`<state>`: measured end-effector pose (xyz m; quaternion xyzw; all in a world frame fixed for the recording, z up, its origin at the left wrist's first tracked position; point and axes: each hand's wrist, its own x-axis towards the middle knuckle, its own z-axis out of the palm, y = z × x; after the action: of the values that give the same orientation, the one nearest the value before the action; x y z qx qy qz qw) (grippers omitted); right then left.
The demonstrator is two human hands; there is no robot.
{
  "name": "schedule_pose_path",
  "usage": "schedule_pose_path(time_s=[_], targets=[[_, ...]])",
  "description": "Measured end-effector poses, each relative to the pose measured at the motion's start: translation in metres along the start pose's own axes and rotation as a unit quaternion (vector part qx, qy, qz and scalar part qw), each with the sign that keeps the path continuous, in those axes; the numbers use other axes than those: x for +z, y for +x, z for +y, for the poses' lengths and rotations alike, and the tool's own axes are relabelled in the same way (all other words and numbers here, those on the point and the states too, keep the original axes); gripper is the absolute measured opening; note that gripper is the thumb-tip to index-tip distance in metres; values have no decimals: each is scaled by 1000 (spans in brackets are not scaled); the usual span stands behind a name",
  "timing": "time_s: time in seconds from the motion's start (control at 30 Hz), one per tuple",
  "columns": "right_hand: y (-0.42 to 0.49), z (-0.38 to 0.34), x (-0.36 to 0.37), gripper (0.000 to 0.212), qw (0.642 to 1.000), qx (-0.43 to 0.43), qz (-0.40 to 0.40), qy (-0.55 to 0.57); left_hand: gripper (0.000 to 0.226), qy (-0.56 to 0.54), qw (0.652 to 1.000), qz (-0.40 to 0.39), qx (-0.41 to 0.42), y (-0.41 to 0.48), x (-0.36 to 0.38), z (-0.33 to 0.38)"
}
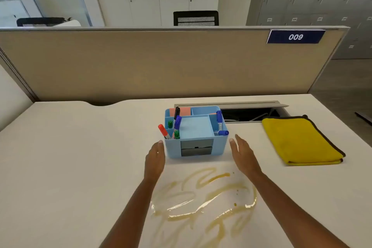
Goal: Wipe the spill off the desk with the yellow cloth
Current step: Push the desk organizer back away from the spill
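A yellowish-brown spill (pixel 203 199) is smeared in loops on the white desk (pixel 70 167), close to me. The folded yellow cloth (pixel 300 141) with a dark edge lies at the right, apart from the spill. My left hand (pixel 155 159) is open, fingers straight, close to the left side of a blue desk organizer (pixel 196 133); I cannot tell whether it touches. My right hand (pixel 242 154) is open too, a small gap away from the organizer's right side. Both hands hold nothing. Both forearms reach over the spill's sides.
The organizer holds several markers and stands just beyond the spill. Behind it an open cable hatch (pixel 249 113) gapes in the desk. A beige partition (pixel 161 62) with a "009" sign (pixel 295 36) closes the far edge. The desk's right edge runs past the cloth.
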<state>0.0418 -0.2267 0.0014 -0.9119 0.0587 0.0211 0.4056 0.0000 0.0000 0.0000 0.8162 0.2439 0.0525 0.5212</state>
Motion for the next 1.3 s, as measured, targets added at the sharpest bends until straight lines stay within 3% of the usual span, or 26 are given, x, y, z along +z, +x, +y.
schedule_pose_path(time_s=[0.13,0.3,0.43,0.53,0.67,0.77,1.1,1.3], targets=[[18,-32,-2,46,986,87,-32,137,36,-48,999,-17,-11,15,2,18],[31,-44,-8,37,961,129,-77,233,23,60,994,-65,-61,31,-1,27],[33,-41,-5,40,943,167,-105,268,35,-78,982,-84,-150,34,5,36],[36,-36,1,45,934,195,-105,279,37,-218,948,-97,-209,33,9,41],[42,-40,6,44,949,196,-79,234,38,-298,922,-100,-226,33,14,47],[48,-47,5,40,946,223,-41,230,37,-303,920,-89,-232,35,16,52],[38,-95,41,34,946,195,-95,241,23,-232,938,-54,-253,43,-48,46],[37,-149,82,29,940,172,-100,276,38,-217,940,13,-264,74,-96,49]])
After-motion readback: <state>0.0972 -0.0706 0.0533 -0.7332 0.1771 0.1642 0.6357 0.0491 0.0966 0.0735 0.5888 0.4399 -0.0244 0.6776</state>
